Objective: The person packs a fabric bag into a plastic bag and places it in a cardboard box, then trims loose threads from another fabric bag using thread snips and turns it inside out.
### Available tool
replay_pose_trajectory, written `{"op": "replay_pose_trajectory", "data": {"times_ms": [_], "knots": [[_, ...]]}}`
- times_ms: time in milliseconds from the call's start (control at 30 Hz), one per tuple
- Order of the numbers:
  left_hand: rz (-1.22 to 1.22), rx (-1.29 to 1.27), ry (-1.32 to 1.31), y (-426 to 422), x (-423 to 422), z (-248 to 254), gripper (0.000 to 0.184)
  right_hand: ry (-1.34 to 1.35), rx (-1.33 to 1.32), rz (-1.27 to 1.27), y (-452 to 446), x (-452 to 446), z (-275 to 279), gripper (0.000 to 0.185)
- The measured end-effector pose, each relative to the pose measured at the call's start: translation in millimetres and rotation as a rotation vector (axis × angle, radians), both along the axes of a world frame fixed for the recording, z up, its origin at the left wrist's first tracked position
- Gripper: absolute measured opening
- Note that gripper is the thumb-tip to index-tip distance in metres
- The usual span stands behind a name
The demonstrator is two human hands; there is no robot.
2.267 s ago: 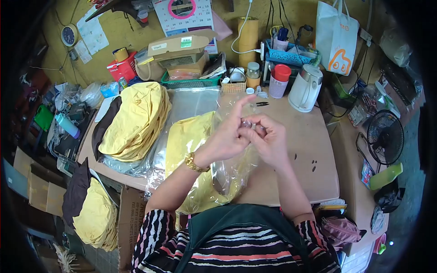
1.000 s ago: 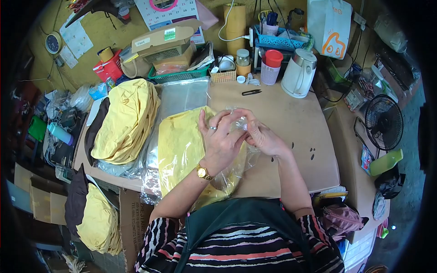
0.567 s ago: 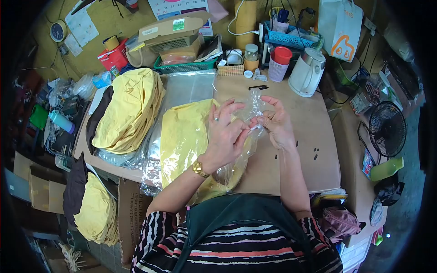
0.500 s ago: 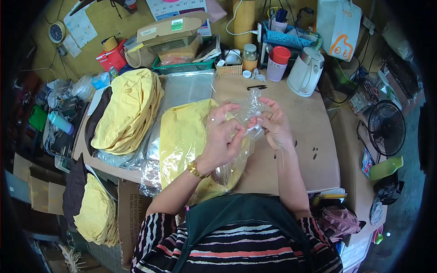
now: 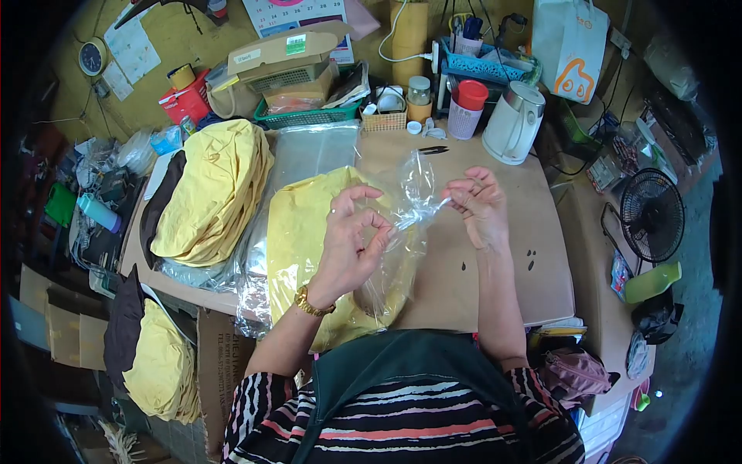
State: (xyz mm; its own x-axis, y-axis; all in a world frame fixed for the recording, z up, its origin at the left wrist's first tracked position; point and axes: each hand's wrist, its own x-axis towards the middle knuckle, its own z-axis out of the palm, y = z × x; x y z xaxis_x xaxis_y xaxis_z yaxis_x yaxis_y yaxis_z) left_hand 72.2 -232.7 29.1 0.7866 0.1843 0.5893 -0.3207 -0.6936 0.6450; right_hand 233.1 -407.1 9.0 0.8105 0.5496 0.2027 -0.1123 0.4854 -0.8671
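Observation:
A clear plastic bag with folded yellow fabric inside lies on the table, its neck gathered and bunched upward. Around that neck runs a thin white tie, stretched between my hands. My left hand pinches one end between thumb and forefinger, left of the neck; a gold watch is on that wrist. On the other side, my right hand grips the opposite end in its fingertips. The exact form of the knot or loop is too small to make out.
A stack of yellow fabric pieces sits at left, beside flat clear plastic bags. Small black snips lie behind the bag. A white kettle, a red-lidded cup and baskets line the back. A fan stands right.
My hands have drawn apart, the left moving left and the right moving right, pulling the white tie out between them. The bag's neck now shows between the hands.

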Motion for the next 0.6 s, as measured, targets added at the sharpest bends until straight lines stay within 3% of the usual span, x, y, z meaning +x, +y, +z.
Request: {"op": "replay_pose_trajectory", "data": {"times_ms": [67,133,167,233,267,333,367,400,433,533,600], "knots": [[0.068,-0.009,0.086,-2.5,-4.0,4.4,0.012,0.02,0.114,-0.07,-0.5,-4.4,1.6,0.037],[0.101,0.064,0.069,-3.1,-7.8,15.4,0.012,-0.259,-0.174,-0.165,-2.6,-35.3,27.9,0.026],[0.132,0.134,0.057,-4.1,-10.3,21.7,0.013,-0.263,-0.171,-0.164,-2.1,-52.2,40.5,0.026],[0.045,-0.016,0.07,-9.6,-17.3,35.8,0.01,-0.744,-0.388,-0.091,-0.9,-79.0,57.6,0.015],[-0.044,-0.167,0.083,-12.3,-20.1,40.7,0.008,-0.743,-0.388,-0.093,1.0,-76.3,53.1,0.015],[-0.056,-0.129,0.045,-20.9,-21.5,45.3,0.009,-0.975,-0.352,-0.099,7.2,-67.5,32.9,0.013],[-0.063,-0.091,0.003,-26.5,-20.5,45.3,0.011,-0.974,-0.354,-0.099,10.7,-67.0,25.4,0.013],[-0.062,-0.091,0.0,-33.9,-15.1,38.7,0.011,-0.736,-0.217,-0.052,16.3,-66.7,19.6,0.01],[-0.148,-0.433,-0.051,-42.0,-6.5,25.7,0.013,-0.498,-0.08,-0.003,20.4,-65.9,15.8,0.008],[-0.165,-0.738,-0.122,-42.5,8.4,-9.8,0.023,-0.386,0.004,-0.053,22.8,-65.5,7.4,0.006],[0.075,-0.092,-0.086,-35.9,12.6,-24.0,0.025,-0.35,0.031,-0.062,22.8,-63.5,2.2,0.004]]}}
